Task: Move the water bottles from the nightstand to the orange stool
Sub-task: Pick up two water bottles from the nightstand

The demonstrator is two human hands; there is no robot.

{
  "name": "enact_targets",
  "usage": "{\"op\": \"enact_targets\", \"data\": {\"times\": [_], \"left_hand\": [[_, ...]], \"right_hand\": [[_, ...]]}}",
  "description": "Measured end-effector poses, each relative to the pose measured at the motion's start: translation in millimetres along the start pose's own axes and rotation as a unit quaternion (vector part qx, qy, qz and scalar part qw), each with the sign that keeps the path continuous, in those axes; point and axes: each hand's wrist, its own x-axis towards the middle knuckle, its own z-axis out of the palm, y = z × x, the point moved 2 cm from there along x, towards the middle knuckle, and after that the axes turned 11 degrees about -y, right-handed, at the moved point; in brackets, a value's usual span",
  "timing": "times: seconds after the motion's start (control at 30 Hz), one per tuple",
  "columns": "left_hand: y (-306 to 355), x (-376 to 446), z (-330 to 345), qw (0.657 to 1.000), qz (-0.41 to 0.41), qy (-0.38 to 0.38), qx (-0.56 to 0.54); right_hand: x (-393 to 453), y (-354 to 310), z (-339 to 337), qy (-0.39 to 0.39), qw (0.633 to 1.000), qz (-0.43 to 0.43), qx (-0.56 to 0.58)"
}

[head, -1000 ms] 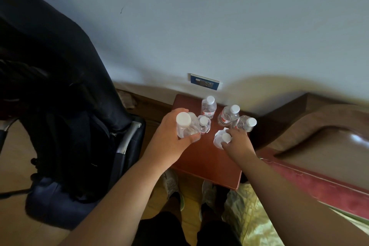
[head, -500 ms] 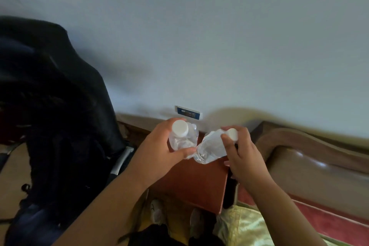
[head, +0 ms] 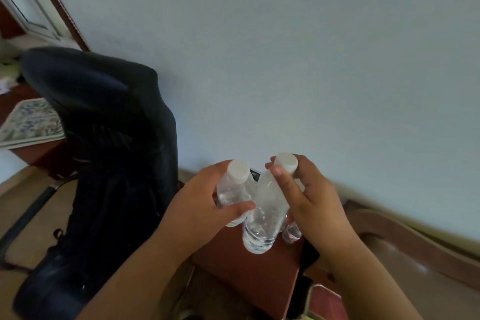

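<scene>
A head-worn camera looks down at two bare hands meeting in the lower centre of the frame, each holding a clear plastic water bottle with a white cap. The left hand (head: 198, 209) wraps around the left bottle (head: 232, 191), fingers behind it and thumb across its front; the bottle stands nearly upright, cap toward the camera. The right hand (head: 315, 205) grips the right bottle (head: 265, 213) near its neck, thumb along the front and fingers curled behind the cap; this bottle tilts, its base swinging down and left so its side touches the left bottle. Both bottles are lifted above the reddish-brown nightstand (head: 249, 270), which sits directly beneath the hands in the lower centre. Just below the right hand, the lower part of a third bottle (head: 292, 234) with a red label peeks out (whether it stands on the nightstand or is also held cannot be told).

To the left, a large black office chair (head: 104, 150) fills the middle-left of the frame, close beside the nightstand. A patterned cloth (head: 31, 122) lies on a surface at the far left edge. A brown padded headboard (head: 415, 249) curves through the lower right. A pale wall (head: 285, 47) covers the upper frame. The orange stool is not visible.
</scene>
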Motion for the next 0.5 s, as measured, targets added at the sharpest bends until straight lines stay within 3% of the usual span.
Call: {"op": "enact_targets", "data": {"times": [0.17, 0.37, 0.5], "left_hand": [[5, -13, -19, 0.999, -0.01, 0.034, 0.002], [3, -14, -32, 0.998, -0.013, 0.057, 0.0], [-5, -17, -43, 0.997, -0.018, 0.075, -0.018]], "right_hand": [[0, -22, 10, -0.059, 0.998, -0.007, 0.03], [8, -28, 13, -0.105, 0.993, -0.003, -0.062], [12, -32, 25, -0.071, 0.995, -0.02, -0.071]]}}
